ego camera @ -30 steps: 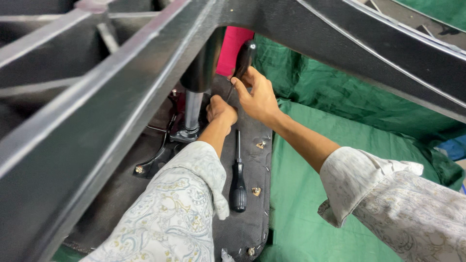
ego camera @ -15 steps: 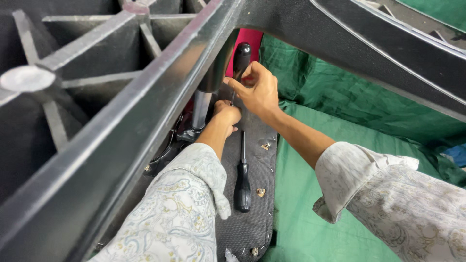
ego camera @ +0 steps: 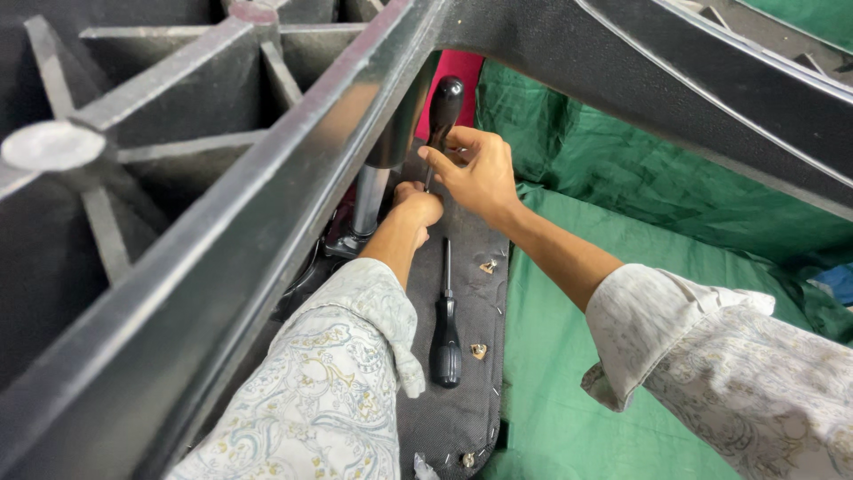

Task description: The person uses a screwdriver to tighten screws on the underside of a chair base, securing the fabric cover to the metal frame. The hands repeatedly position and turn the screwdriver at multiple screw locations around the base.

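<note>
My right hand (ego camera: 475, 173) grips a black-handled screwdriver (ego camera: 442, 111) held nearly upright, its tip pointing down at the black fabric underside of a chair seat (ego camera: 462, 391). My left hand (ego camera: 413, 206) is closed just below it, pressed against the seat near the screwdriver's tip; what it pinches is hidden. A second black-handled screwdriver (ego camera: 445, 338) lies flat on the seat, handle toward me. Small brass fittings (ego camera: 488, 266) sit on the fabric.
A black star-shaped chair base (ego camera: 267, 204) with ribbed legs fills the left and top of the view. A chrome gas cylinder (ego camera: 369, 200) stands next to my left hand. Green cloth (ego camera: 622, 204) covers the floor to the right; a red object (ego camera: 458, 76) shows behind.
The view has shifted slightly, showing more of the chair base's ribs. Both hands stay at the same spot on the seat, with the right hand's screwdriver a bit more upright.
</note>
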